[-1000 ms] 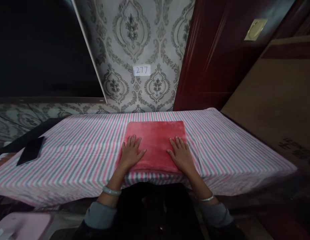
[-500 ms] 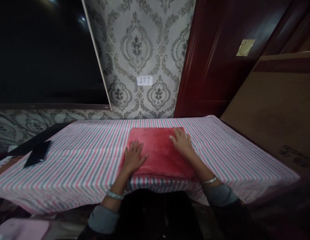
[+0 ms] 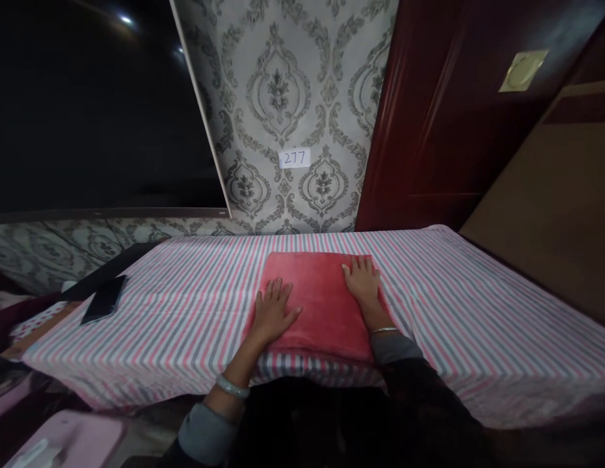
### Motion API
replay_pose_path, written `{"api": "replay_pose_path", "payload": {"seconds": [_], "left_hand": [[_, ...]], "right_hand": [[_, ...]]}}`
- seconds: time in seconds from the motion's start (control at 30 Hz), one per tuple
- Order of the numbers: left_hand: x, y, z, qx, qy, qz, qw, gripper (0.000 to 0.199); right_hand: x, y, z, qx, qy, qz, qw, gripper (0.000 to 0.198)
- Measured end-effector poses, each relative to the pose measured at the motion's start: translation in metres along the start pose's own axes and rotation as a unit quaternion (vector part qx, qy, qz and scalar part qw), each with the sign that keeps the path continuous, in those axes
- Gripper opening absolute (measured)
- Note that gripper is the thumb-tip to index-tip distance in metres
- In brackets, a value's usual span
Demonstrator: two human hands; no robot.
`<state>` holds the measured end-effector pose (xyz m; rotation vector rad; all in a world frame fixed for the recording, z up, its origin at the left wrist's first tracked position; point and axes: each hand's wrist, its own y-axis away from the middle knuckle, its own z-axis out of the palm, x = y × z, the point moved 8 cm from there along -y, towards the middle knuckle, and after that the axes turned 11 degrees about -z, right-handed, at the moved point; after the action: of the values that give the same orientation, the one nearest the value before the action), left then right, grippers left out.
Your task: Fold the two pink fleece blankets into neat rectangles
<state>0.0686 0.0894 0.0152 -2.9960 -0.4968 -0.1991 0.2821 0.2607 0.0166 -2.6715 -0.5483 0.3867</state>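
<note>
A folded red cloth (image 3: 317, 305), soft and plush-looking, lies flat near the front edge of a table covered by a striped tablecloth (image 3: 195, 292). My left hand (image 3: 273, 312) rests palm down on the cloth's left side, fingers spread. On its far right corner lies my right hand (image 3: 363, 279), also flat, with the fingers slightly apart. Neither hand grips anything. Both palms hide parts of the cloth beneath them.
A black phone (image 3: 105, 299) lies at the table's left end. Behind stand a patterned wall with a paper label (image 3: 295, 158), a large dark screen (image 3: 97, 110) and a dark red door (image 3: 429, 130). A cardboard box (image 3: 556, 214) is at the right; a pink stool-like object (image 3: 88, 435) is low left.
My right hand has shifted a little on the far right part of the cloth, its forearm now more upright. My left hand stays on the left side. The view has turned slightly left.
</note>
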Motion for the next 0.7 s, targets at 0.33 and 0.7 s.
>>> {"api": "replay_pose_path", "payload": {"seconds": [0.33,0.7], "left_hand": [[0.062,-0.093,-0.057,-0.011,0.047,0.061,0.997,0.063],[0.021,-0.121,0.0,0.075,0.007,-0.073,0.994,0.061]], "right_hand": [[0.004,0.0,0.005,0.018,-0.008,-0.003,1.0,0.061],[0.007,-0.001,0.009,-0.035,0.027,0.02,0.999,0.061]]}}
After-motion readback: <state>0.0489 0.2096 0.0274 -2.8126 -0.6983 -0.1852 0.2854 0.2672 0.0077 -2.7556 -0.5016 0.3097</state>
